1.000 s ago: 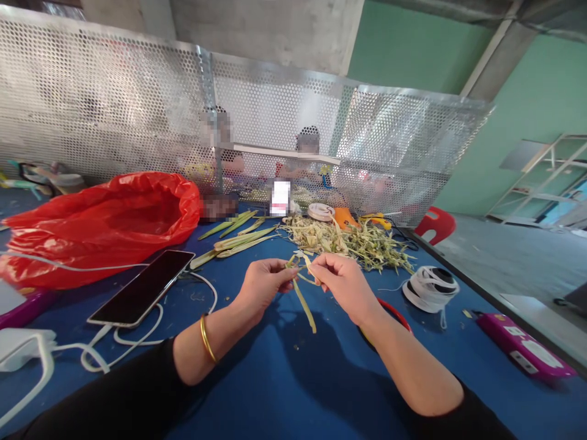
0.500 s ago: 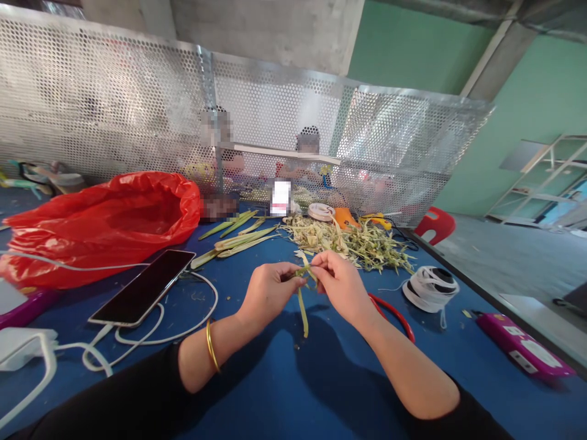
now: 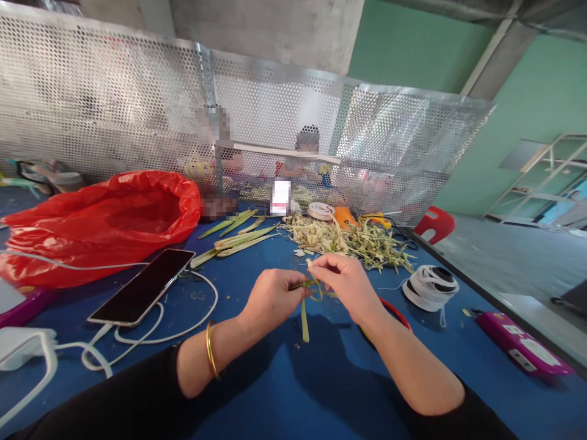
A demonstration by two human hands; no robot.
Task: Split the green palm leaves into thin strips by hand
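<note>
Over the blue tabletop (image 3: 275, 397), both hands (image 3: 274, 300) (image 3: 347, 283) pinch narrow yellow-green plant strips (image 3: 304, 321), looped between them, one end dangling.

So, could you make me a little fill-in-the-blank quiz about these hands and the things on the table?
1. The left hand pinches plant strips, and the same person's ____ hand pinches them too.
2. The gold bracelet is worn on the ____ arm.
3. The large plastic bag is coloured ____.
4. The table has a top coloured ____.

Missing words: right; left; red; blue.
</note>
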